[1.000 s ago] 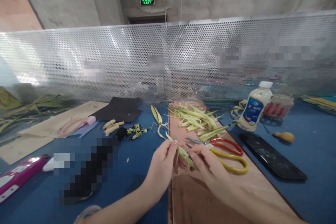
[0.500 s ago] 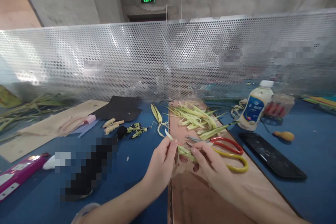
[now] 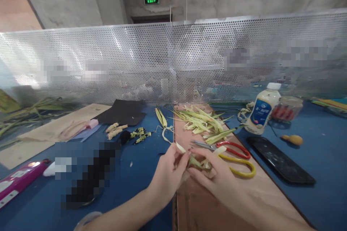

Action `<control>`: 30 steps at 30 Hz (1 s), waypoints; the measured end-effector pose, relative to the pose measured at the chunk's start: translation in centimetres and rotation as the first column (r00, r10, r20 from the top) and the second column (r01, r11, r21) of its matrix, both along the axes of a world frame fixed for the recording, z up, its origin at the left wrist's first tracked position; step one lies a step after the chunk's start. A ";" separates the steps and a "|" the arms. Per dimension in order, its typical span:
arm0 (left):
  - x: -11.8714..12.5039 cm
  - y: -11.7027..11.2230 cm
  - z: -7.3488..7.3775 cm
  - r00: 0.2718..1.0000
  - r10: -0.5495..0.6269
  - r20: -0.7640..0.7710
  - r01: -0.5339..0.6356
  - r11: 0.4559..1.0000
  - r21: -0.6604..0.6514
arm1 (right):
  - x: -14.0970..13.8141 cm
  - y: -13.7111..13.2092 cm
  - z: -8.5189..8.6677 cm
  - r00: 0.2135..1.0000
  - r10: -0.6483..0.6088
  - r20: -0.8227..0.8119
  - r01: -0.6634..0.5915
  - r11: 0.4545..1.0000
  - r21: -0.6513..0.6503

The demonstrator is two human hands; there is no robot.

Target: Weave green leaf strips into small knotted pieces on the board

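A crumpled strip of pale green corn husk (image 3: 199,163) is held between my two hands over the brown board. My left hand (image 3: 168,169) pinches its left end between thumb and fingers, and a whitish tip sticks up there. My right hand (image 3: 221,177) has its thumb and fingers curled round the other side, with a pale end poking out above the knuckles. Just beyond the hands lie scissors (image 3: 245,156) with one red and one yellow handle, partly behind my right hand. A loose pile of husk strips (image 3: 204,121) lies farther back on the board.
To the right stand a white bottle (image 3: 261,112) with a blue label and a clear box (image 3: 287,109); a black phone (image 3: 280,160) and small gourd (image 3: 294,139) lie nearer. On the left are a magenta tool (image 3: 23,180) and black paper (image 3: 123,112). A perforated metal screen (image 3: 135,61) closes the back.
My right hand has shifted its grip, its fingers now reaching closer to the left hand. The husk is more bunched up, and a pale end now shows above my right hand.
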State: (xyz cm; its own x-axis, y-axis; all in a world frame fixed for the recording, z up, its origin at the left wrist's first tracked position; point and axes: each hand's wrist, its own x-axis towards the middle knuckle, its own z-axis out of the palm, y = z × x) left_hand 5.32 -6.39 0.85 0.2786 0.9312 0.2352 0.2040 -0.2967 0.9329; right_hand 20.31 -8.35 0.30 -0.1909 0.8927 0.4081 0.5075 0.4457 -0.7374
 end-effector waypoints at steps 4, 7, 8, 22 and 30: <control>-0.1 -0.3 0.1 0.997 -0.056 -0.061 0.055 0.998 -0.017 | -0.3 0.0 0.0 1.000 -0.001 0.012 0.001 1.000 0.023; -0.1 -0.5 0.2 0.996 -0.064 -0.063 0.063 0.998 -0.018 | -0.3 -0.2 0.3 1.000 0.007 -0.003 -0.006 0.999 0.047; -0.1 -0.5 0.3 0.996 -0.070 -0.048 0.069 0.997 -0.023 | -0.3 -0.2 0.3 1.000 0.003 -0.017 -0.002 0.999 0.048; 0.0 0.1 -0.3 0.990 -0.012 0.138 0.024 0.996 -0.085 | -0.2 0.0 0.3 0.999 -0.034 -0.033 0.036 0.996 0.080; 0.3 -0.1 0.3 0.952 0.007 0.306 0.050 0.983 -0.177 | -0.1 0.2 0.2 0.996 -0.044 -0.077 0.047 0.998 0.043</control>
State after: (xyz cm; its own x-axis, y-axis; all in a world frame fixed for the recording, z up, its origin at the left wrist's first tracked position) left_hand 5.64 -6.51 1.11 0.2409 0.9603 0.1405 -0.1026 -0.1187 0.9876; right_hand 20.16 -8.15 0.51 -0.1175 0.8805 0.4593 0.4711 0.4565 -0.7548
